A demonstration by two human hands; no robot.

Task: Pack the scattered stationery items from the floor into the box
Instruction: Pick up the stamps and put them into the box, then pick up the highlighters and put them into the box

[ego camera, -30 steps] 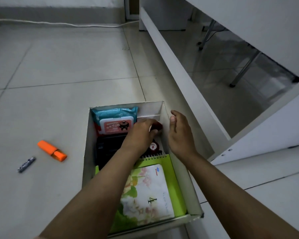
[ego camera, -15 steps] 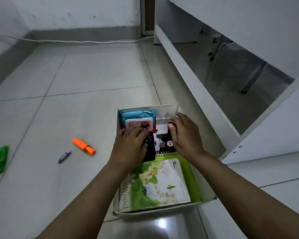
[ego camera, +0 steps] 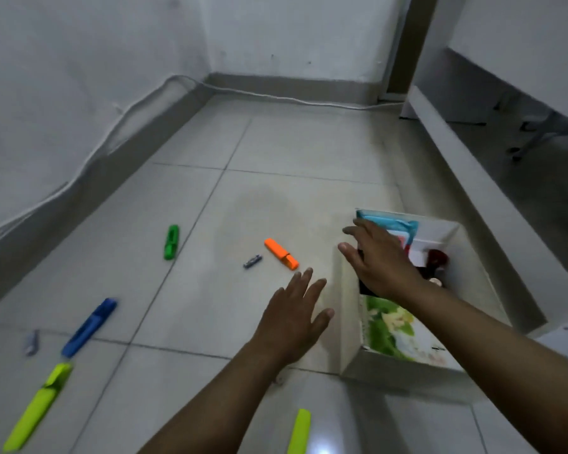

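A white box (ego camera: 350, 329) stands on the tiled floor at the right, holding a green notebook (ego camera: 394, 329), a blue wipes pack (ego camera: 394, 224) and dark items. My right hand (ego camera: 379, 260) hovers open over the box's left side. My left hand (ego camera: 295, 319) is open above the floor just left of the box. An orange highlighter (ego camera: 281, 253) and a small grey-blue item (ego camera: 252, 261) lie beyond my left hand. Farther left are a green highlighter (ego camera: 171, 241), a blue marker (ego camera: 89, 326) and a yellow-green highlighter (ego camera: 38, 407).
Another yellow-green highlighter (ego camera: 299, 432) lies at the bottom edge, and a small grey item (ego camera: 32, 342) sits far left. A white cable (ego camera: 276, 98) runs along the wall base. White furniture panels (ego camera: 473, 178) bound the right side.
Both hands have come out of the box. My left hand moved left over the floor. The view swung left, bringing more highlighters into sight.
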